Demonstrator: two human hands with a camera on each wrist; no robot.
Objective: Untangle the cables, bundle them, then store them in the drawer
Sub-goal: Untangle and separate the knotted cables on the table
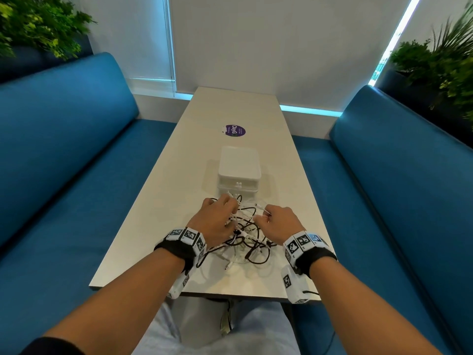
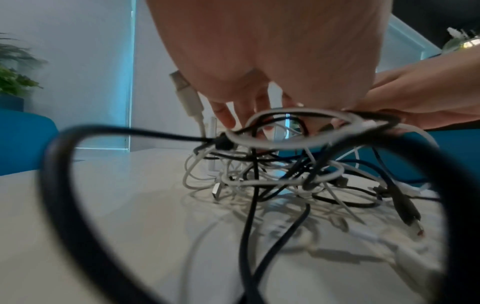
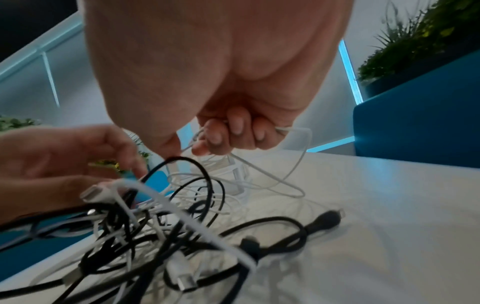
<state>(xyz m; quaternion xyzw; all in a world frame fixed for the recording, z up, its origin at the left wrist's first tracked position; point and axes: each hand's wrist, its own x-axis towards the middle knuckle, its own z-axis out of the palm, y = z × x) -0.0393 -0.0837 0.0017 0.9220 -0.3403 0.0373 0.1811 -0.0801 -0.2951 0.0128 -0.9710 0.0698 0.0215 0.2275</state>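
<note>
1. Cables [image 1: 245,237]: one knot of black and white leads, heaped at the near end of the tabletop [image 1: 276,149], between the two hands. Loops cross over and under one another; several plugs stick out of the heap. None is separated yet.
2. Thin white cable [image 3: 296,164]: runs from the right hand's grip in a slack arc down to the tabletop on the right side of the knot.
3. Right hand [image 1: 279,221]: fingers curled, grasping the thin white cable at the right edge of the heap, raised just above the tabletop.
4. Left hand [image 1: 215,219]: at the left and far side of the heap, fingers [image 2: 223,115] reaching down into the strands. Whether this grip is clenched on a strand or only touching cannot be told.
5. White USB plug [image 2: 185,92]: stands up beside the left hand's fingers, on the far left of the knot.
6. Drawer box [image 1: 239,170]: small white plastic unit just beyond the heap, drawers apparently closed.
7. Round purple sticker [image 1: 234,130]: farther along the tabletop.
8. Surroundings: blue bench seats left and right; plants in the far corners.
9. Step in hand, as judged: untangling, at its start; bundling and storing not yet begun.
10. Next move, as judged: draw the thin white cable free to the right while the left hand steadies the heap, following it through each crossing rather than tugging, which would tighten the knot.
</note>
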